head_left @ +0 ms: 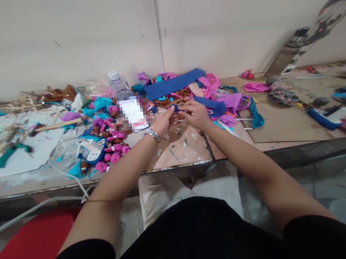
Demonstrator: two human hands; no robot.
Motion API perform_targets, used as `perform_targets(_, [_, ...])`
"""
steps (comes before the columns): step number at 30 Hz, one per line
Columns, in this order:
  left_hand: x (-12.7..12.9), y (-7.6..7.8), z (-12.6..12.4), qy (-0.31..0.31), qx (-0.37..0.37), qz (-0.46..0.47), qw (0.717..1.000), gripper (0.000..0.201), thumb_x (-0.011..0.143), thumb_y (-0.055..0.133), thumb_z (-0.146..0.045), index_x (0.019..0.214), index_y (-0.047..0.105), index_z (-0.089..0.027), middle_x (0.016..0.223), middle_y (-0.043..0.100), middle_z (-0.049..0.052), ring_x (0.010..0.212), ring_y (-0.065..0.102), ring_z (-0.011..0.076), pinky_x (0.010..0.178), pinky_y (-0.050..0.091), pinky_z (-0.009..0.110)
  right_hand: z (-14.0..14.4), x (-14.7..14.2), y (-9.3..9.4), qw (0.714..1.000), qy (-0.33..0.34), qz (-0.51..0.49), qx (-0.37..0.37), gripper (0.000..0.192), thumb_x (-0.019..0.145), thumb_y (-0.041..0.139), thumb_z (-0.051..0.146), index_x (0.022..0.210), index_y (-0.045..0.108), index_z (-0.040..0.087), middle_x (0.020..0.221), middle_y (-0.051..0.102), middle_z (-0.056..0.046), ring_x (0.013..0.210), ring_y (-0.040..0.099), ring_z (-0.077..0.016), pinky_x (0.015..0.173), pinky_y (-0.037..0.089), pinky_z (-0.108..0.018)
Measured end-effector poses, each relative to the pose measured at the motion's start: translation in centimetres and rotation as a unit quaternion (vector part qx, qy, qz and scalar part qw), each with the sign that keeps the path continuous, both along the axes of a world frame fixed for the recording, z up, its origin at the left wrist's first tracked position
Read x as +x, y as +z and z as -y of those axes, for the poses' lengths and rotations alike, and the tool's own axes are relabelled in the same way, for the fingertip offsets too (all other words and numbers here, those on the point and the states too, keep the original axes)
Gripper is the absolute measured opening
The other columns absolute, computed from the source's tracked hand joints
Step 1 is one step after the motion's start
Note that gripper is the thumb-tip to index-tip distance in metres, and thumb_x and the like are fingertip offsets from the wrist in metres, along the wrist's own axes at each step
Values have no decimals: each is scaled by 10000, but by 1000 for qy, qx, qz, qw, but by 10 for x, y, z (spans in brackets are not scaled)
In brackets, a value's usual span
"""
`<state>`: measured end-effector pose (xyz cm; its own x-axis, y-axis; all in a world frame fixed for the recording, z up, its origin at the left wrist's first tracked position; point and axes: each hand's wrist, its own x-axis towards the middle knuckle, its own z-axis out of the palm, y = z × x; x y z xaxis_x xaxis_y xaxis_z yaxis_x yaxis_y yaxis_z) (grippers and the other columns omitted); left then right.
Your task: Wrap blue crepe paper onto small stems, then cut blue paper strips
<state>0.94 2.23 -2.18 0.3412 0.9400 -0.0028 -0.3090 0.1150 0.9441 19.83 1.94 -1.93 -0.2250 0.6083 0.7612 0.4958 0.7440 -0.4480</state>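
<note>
Fabric scraps in pink, teal and blue are covering the worktable [285,134], with a long blue felt strip [174,83] lying at the back. A heap of finished-looking pink and brown pieces [111,142] is sitting left of centre, so the work seems partly done, with plenty of loose cloth left. The left hand [163,121] and right hand [196,112] are closing together, pinching a small blue felt piece [174,108] between their fingertips, just above the table.

Low worktable [286,144] carries a water bottle [117,83] at centre rear. Left of bottle: teal-handled pliers [12,151], wooden stick [58,125]. Right of bottle: blue fabric strip [174,83], pink scraps [228,101], cardboard sheet [287,125].
</note>
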Motion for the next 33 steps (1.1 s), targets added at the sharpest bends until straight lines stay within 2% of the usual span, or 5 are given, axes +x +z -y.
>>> perform_targets(5, [-1,4,1,14,27,5,1000,490,784,880,-524,1081,704,-176,966,795,56,801,775,154,722,619,243,0,-1,0,1000,21,0,10,279,1003,666,434,1095,841,237,1048,767,-89,970,715,-224,902,581,-376])
perform_targets(9, [-2,6,1,29,28,-4,999,464,750,910,-494,1012,693,-179,884,778,30,747,761,139,704,612,239,2,-1,2,999,16,15,-23,235,979,695,389,1122,821,252,1089,772,-84,1011,711,-237,944,574,-392])
perform_targets(21, [-1,8,2,52,7,-11,999,421,752,913,-455,960,699,-158,882,791,48,745,766,147,716,612,253,4,2,7,998,35,43,-19,171,981,659,358,1004,761,222,1083,706,-103,1058,664,-262,980,535,-421])
perform_targets(26, [-2,5,1,45,37,-4,998,457,697,940,-449,981,705,-180,901,790,24,724,742,131,713,612,253,1,1,6,997,47,57,-23,205,1001,605,377,991,718,205,1079,677,-109,1034,638,-263,945,520,-418])
perform_targets(33, [-4,1,-2,26,67,-29,997,413,761,879,-481,1010,717,-194,933,783,32,757,751,143,712,605,260,4,-3,6,999,22,15,-42,157,930,659,339,918,731,201,1000,697,-89,906,643,-229,794,531,-365])
